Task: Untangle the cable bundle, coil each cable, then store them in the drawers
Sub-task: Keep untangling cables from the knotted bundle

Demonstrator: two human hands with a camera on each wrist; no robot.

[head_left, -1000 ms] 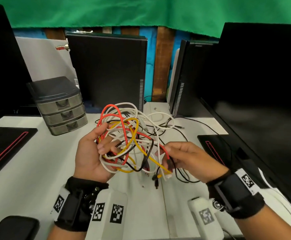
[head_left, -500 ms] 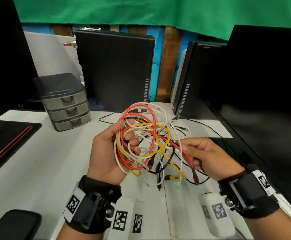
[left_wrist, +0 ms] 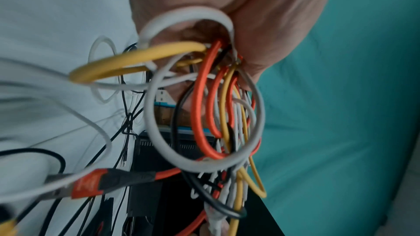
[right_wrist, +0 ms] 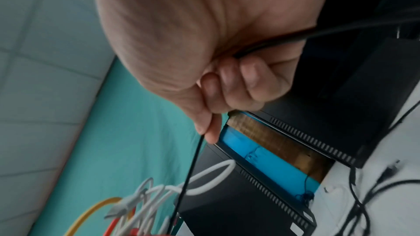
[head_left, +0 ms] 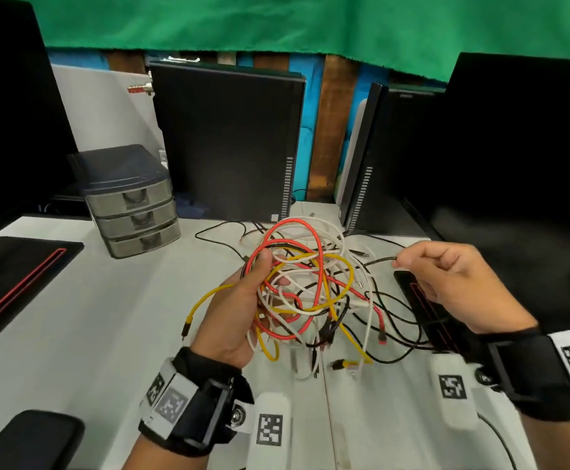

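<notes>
**A:** What are the hands doing right now?

**B:** The left hand (head_left: 239,310) is curled around a tangled cable bundle (head_left: 305,293), thumb on top, holding it up above the middle of the white table (head_left: 83,334). The right hand (head_left: 446,283) is off to the right side, thumb and forefinger pinching a thin black cable (head_left: 378,260) that runs taut back into the knot; its other fingers (right_wrist: 247,76) are folded into the palm.

**B:** The bundle is a loose nest of smooth, rubbery loops: red, yellow, white and black cords of different thickness. Several plug ends dangle below, and a yellow end (head_left: 188,325) sticks out past the left wrist.

**A:** And where do they go afterwards?

**B:** Into a small grey plastic drawer unit (head_left: 134,205) with three shut drawers, standing toward the far left of the table. Nothing is coiled yet, so I judge the work is at an early stage.

**A:** What might go wrong?

**B:** The black cable looks stretched tight. If it is pulled harder while looped through the others, the knot could cinch rather than open. The hanging plugs could also snag on neighbouring loops. More black cords (head_left: 395,334) trail across the table near the right edge, so the person might tug one that belongs to the computers (head_left: 229,137) standing along the far edge.
</notes>
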